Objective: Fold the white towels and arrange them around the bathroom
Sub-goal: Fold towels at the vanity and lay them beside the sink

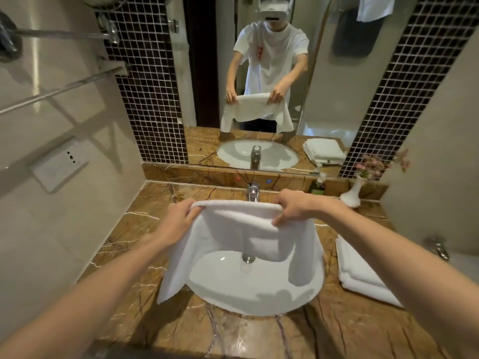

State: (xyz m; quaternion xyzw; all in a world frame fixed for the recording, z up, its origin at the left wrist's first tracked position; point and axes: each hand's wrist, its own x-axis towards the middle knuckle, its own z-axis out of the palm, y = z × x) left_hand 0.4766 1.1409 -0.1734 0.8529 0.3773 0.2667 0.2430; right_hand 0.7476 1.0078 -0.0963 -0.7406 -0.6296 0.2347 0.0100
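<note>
Left hand [178, 218] and right hand [294, 208] pinch the top fold of the white towel [241, 224], hung above the sink [246, 294] — soft, light, floppy; likely to sag mid-span; best gripped at the corners.

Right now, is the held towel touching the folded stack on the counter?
Apart. The head view shows a strip of bare brown counter between the held towel, at its right hanging end, and the folded stack.
</note>
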